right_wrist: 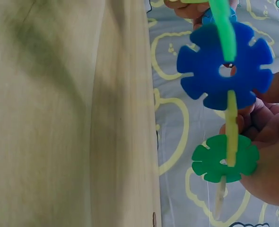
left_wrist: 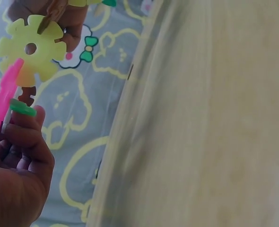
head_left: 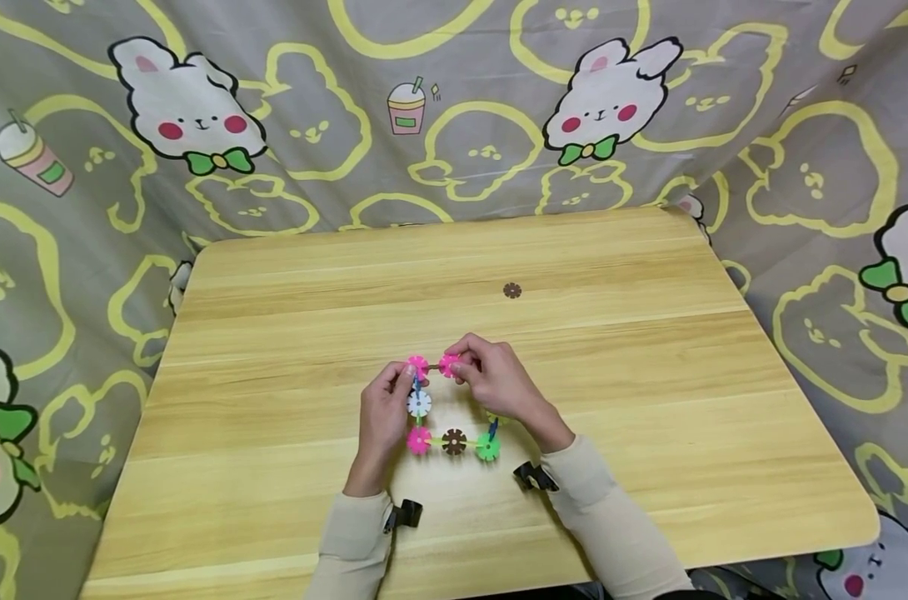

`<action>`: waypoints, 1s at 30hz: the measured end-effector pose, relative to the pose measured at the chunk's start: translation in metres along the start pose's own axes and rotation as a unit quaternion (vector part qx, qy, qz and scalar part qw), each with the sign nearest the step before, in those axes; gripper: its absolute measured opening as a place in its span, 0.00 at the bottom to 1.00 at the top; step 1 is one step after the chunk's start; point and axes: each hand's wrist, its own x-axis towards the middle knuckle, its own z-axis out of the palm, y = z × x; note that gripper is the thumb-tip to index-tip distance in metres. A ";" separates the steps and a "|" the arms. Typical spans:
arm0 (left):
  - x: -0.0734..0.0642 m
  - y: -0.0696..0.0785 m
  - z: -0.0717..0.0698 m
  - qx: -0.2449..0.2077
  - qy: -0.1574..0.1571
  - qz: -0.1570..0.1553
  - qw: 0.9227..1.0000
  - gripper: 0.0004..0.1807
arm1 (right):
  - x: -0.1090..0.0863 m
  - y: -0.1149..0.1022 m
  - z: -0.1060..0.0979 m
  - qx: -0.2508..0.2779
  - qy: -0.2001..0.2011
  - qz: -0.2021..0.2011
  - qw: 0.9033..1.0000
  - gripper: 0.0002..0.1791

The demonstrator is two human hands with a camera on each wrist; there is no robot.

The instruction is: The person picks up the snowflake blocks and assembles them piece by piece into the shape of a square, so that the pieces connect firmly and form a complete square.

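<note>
Slotted plastic snowflake discs, linked edge to edge, make a roughly square loop between the hands in the head view. My left hand pinches a pink disc at its upper left corner. The right hand grips another pink disc beside it, with a thin brown disc seen edge-on between the two. A white disc, a lower pink disc, a brown disc and a green disc continue the loop. In the right wrist view a blue disc shows large; the right hand partly hides that side.
One loose brown disc lies on the wooden table, beyond the hands. Patterned curtain hangs behind the table and along both sides. Black straps sit near both cuffs.
</note>
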 end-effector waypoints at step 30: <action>-0.003 0.012 0.001 0.028 -0.064 0.176 0.982 0.12 | 0.003 -0.004 -0.010 0.005 -0.011 -0.034 0.999 0.08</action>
